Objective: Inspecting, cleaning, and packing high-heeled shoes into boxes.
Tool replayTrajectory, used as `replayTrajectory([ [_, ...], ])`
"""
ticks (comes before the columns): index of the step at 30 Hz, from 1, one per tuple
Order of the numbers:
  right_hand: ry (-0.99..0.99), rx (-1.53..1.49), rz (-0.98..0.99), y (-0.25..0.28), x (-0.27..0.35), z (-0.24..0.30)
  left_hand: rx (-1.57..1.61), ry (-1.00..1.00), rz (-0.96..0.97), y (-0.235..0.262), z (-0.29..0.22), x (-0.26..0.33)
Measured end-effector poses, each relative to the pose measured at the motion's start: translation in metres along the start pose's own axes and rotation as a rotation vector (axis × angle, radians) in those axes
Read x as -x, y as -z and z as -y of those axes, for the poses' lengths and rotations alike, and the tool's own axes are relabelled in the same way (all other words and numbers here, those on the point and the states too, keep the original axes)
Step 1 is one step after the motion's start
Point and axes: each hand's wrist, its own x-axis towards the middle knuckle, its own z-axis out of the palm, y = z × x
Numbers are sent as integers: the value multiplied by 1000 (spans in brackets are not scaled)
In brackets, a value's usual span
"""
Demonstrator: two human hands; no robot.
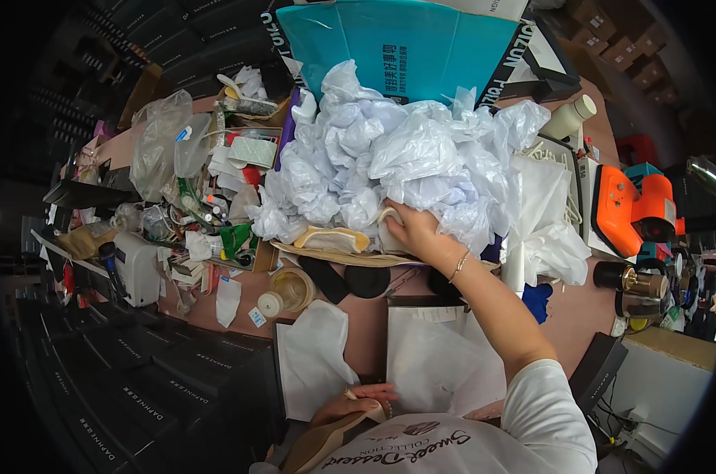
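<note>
My right hand (412, 231) reaches over the front edge of a large open carton heaped with crumpled white plastic bags (421, 146). Its fingers are closed round a cream, curved padded piece (386, 229) at that edge. Left of it lies a similar cream piece (332, 240) with a yellowish rim. Low and close to my body, my left hand (350, 403) is closed on a tan shoe (326, 442), only partly visible. In front of me stands an open shoe box with white tissue paper (445, 355); another sheet of tissue (314, 355) lies to its left.
A teal carton flap (366, 47) rises behind the bags. Cluttered small items and a clear jar (291, 290) are on the left, with stacked black boxes (137, 387) below. An orange device (638, 209) and a cream bottle (570, 118) stand right.
</note>
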Motion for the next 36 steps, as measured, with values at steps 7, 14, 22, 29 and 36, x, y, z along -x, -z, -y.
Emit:
replayTrajectory([
  [7,-16,-357,-170,-2,2,-4,-61,-3,14,8,2,-2],
  [14,27,-330,-46,15,3,5,-56,25,-1,-3,-6,1],
  [22,175,175,241,68,8,45,-129,-116,114,16,10,-5],
  [29,314,447,437,27,-16,41,-123,-201,149,23,27,-10],
  [36,270,346,317,30,-6,35,-195,-399,43,1,42,0],
])
